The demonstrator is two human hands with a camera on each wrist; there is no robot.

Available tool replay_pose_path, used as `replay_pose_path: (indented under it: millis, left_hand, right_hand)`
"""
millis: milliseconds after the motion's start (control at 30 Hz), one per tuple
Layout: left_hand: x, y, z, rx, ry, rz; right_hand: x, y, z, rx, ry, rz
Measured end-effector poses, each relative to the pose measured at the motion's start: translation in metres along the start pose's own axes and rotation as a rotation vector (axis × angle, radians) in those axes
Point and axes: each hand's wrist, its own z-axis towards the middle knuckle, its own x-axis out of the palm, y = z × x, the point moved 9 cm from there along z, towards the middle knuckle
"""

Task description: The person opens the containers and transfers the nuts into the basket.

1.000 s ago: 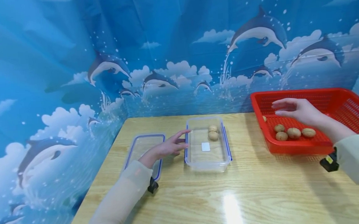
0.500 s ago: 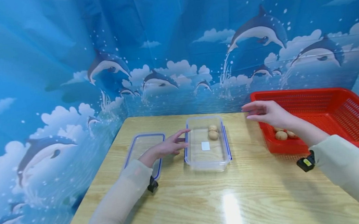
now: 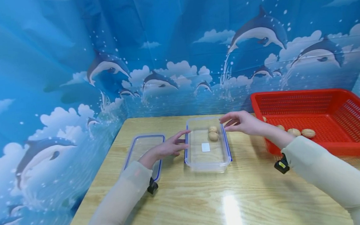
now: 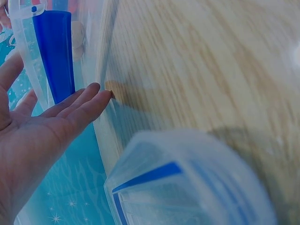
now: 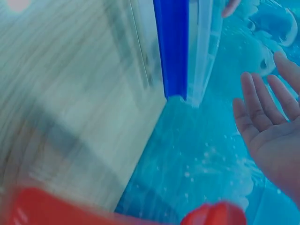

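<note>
In the head view a clear plastic food container (image 3: 201, 161) with blue side clips stands mid-table, two walnuts (image 3: 213, 136) inside at its right. My left hand (image 3: 168, 148) lies along its left side, fingers extended to the rim; the left wrist view shows these straight fingers by a blue clip (image 4: 55, 51). At the container's right far rim is my right hand (image 3: 244, 123), thumb and fingers apart; the right wrist view shows its palm with nothing in it. Several walnuts (image 3: 308, 133) lie in the red basket (image 3: 335, 125), partly behind my right forearm.
A clear lid (image 3: 147, 142) with a blue seal lies left of the container, partly under my left forearm. The red basket stands at the table's right. A blue dolphin-print curtain (image 3: 176, 50) hangs right behind the wooden table (image 3: 185, 205).
My right hand has moved left, from over the red basket to the container's right rim. The left hand, the container and its two walnuts have stayed in place.
</note>
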Motion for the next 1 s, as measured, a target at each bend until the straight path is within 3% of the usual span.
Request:
replay_pose_path:
  millis: [400, 700, 1000]
  left_hand:
    - [0.001, -0.001, 0.001, -0.010, 0.000, 0.009]
    - [0.001, 0.001, 0.001, -0.022, -0.001, 0.008]
    - [0.001, -0.001, 0.001, -0.008, 0.004, 0.008]
  right_hand:
    - [0.034, -0.006, 0.029, -0.028, 0.070, -0.132]
    - [0.042, -0.018, 0.044, 0.006, 0.093, -0.221]
    - [0.048, -0.021, 0.051, -0.025, 0.150, -0.410]
